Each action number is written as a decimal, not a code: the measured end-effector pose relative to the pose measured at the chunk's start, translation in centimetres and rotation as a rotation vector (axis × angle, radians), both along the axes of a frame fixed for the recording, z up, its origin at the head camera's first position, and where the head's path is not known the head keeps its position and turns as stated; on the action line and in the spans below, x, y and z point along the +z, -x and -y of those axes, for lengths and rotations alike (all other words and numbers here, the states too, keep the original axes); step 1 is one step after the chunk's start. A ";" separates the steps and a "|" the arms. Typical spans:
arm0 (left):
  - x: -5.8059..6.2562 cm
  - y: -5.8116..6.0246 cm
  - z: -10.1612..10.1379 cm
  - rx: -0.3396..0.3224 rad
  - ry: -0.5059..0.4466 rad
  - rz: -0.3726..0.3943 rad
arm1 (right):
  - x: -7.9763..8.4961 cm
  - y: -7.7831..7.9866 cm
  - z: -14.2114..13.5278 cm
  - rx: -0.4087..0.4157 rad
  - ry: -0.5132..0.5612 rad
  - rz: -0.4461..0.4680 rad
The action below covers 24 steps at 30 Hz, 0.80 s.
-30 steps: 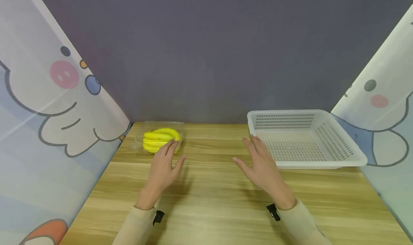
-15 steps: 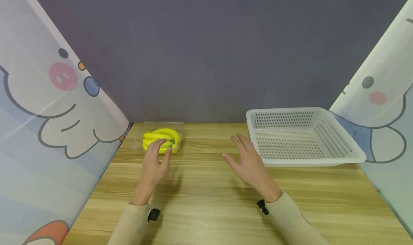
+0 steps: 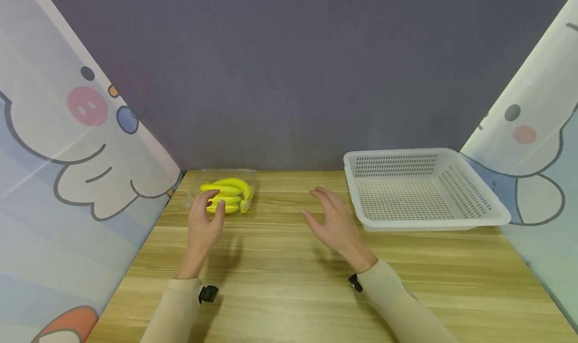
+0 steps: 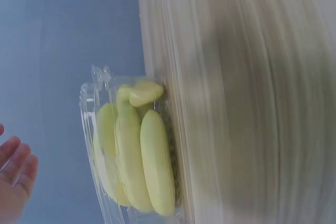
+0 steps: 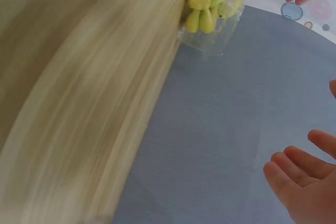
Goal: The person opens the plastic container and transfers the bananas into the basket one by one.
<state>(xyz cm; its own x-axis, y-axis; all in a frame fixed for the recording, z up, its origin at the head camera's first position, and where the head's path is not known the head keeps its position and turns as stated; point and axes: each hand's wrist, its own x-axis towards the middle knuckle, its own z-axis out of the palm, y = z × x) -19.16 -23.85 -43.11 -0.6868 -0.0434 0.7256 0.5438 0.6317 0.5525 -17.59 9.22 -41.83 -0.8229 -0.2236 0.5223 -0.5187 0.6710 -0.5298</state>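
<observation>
A bunch of yellow bananas (image 3: 229,185) lies in a clear plastic container (image 3: 196,183) at the table's far left. My left hand (image 3: 202,227) hovers in front of it, thumb and fingers spread and relaxed, covering part of the bananas in the head view. The left wrist view has the bananas (image 4: 131,150) inside the see-through container (image 4: 89,124), with the left hand's fingers (image 4: 13,166) apart from it. Held over the table near its middle, my right hand (image 3: 336,230) has relaxed, slightly bent fingers and an unoccupied palm. In the right wrist view its fingers (image 5: 299,171) touch nothing.
A white perforated plastic basket (image 3: 451,225) stands at the back right of the wooden table (image 3: 280,293). A grey panel (image 3: 289,82) rises behind the table. Walls with cartoon prints (image 3: 86,182) flank both sides.
Both hands have moved to the left in the head view, uncovering more of the bananas' right end. The container and basket stay where they were.
</observation>
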 end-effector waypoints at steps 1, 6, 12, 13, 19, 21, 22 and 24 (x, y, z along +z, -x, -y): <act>0.0 0.1 0.2 0.006 0.004 0.008 | -0.1 0.2 0.1 0.006 0.002 0.004; 0.2 0.9 1.1 0.038 0.005 0.060 | -0.6 1.0 0.6 0.048 -0.010 0.021; 0.0 1.8 2.2 0.081 0.017 0.110 | -1.1 1.6 1.1 0.054 -0.005 0.029; -0.1 1.9 2.3 0.088 0.018 0.119 | -1.1 1.7 1.2 0.055 -0.001 0.031; -0.2 2.5 3.6 0.124 -0.028 0.225 | -1.1 2.1 1.7 0.063 0.002 0.070; -0.1 2.7 4.0 0.140 -0.031 0.277 | -1.0 2.2 1.8 0.064 0.000 0.084; -0.1 2.8 4.2 0.149 -0.028 0.304 | -1.0 2.3 1.9 0.064 -0.002 0.091; 0.0 2.9 4.6 0.161 -0.024 0.347 | -0.9 2.4 2.0 0.071 -0.002 0.102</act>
